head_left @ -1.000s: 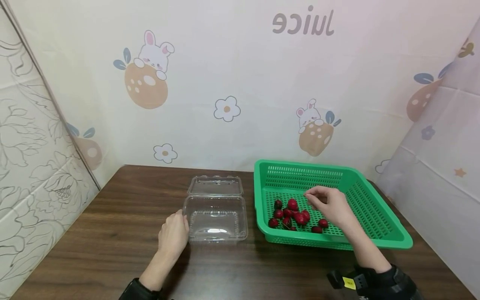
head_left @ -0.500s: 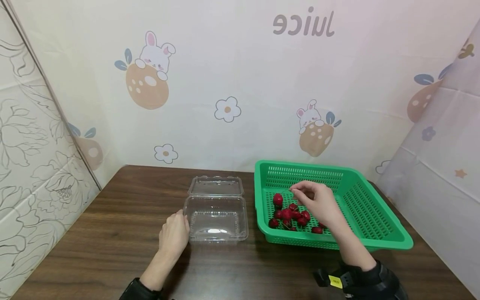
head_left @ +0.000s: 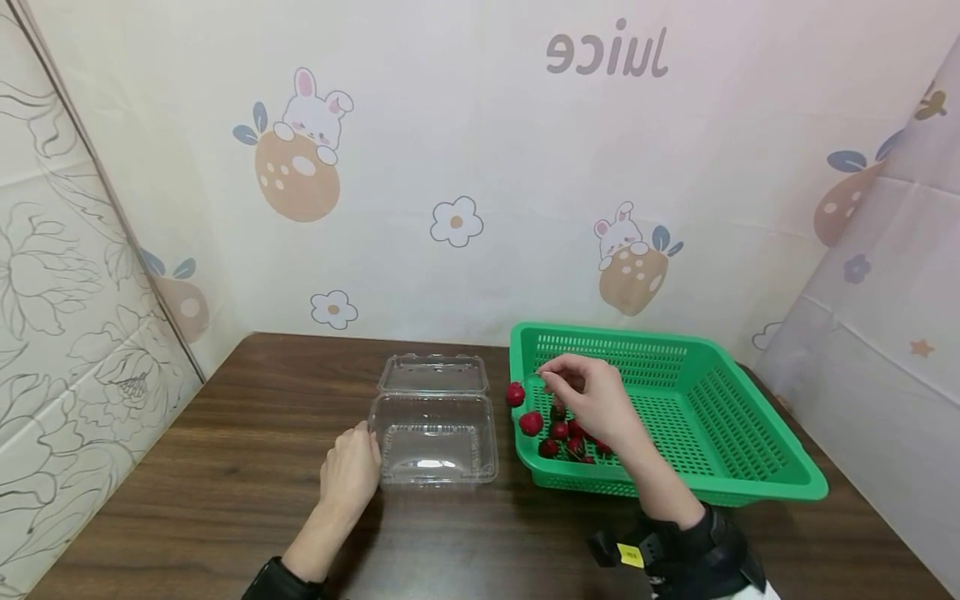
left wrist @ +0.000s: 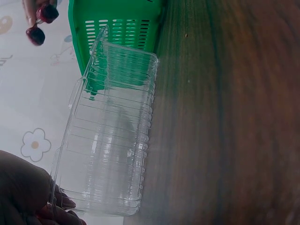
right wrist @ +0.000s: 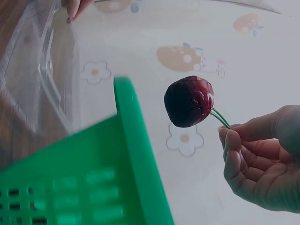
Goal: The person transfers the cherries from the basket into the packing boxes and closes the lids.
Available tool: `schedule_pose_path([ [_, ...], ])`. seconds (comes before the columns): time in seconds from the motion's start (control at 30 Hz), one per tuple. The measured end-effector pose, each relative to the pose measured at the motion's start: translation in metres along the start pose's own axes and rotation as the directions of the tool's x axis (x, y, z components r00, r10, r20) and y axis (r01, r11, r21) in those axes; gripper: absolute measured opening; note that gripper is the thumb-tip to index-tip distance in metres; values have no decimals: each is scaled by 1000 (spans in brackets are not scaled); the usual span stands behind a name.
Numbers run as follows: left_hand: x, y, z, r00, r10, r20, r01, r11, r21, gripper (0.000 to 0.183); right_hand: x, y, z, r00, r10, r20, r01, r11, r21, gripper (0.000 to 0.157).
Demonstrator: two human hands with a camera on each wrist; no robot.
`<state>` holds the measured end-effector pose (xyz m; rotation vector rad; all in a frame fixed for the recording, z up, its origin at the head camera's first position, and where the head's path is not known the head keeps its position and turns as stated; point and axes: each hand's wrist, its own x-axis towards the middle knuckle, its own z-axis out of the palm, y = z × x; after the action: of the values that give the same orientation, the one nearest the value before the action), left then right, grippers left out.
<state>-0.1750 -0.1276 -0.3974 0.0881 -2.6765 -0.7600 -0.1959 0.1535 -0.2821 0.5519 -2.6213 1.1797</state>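
Observation:
My right hand point(head_left: 596, 404) pinches thin green stems above the left side of the green basket point(head_left: 757, 454). Two dark red cherries hang from them: one cherry point(head_left: 515, 394) overlaps the basket's left rim in the head view, and another cherry point(head_left: 531, 423) is just below it. The right wrist view shows one large cherry point(right wrist: 189, 101) with two stems running to the fingertips point(right wrist: 234, 138). My left hand point(head_left: 350, 468) grips the left rim of a clear plastic clamshell box point(head_left: 433, 437), whose lid point(head_left: 432, 373) lies folded back behind it.
Several loose cherries point(head_left: 558, 431) lie in the basket's left part, partly hidden by the right hand. The brown wooden table point(head_left: 247, 467) carries box and basket side by side with a narrow gap. A printed cloth point(head_left: 390, 158) hangs behind the table.
My right hand has moved left across the basket, carrying the hanging cherries from over the pile to its left rim. The left hand and the clamshell box stay put.

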Motion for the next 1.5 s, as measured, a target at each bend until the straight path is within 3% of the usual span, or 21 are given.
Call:
schedule_pose_path([
  [0.37, 1, 0, 1, 1000, -15, -10, 15, 1000, 3, 21, 12, -19, 30, 1000, -25, 5, 24, 999, 44, 8],
  [0.77, 1, 0, 1, 1000, -26, -10, 27, 1000, 5, 19, 19, -34, 70, 999, -49, -5, 49, 999, 22, 6],
  [0.97, 0, 1, -1, 1000, -17, -10, 17, 1000, 1, 18, 20, -33, 90, 995, -98, 18, 99, 995, -15, 7],
  [1.5, 0, 0, 1, 1000, -16, -23, 16, 1000, -1, 12, 21, -25, 131, 994, -102, 48, 103, 994, -17, 6],
])
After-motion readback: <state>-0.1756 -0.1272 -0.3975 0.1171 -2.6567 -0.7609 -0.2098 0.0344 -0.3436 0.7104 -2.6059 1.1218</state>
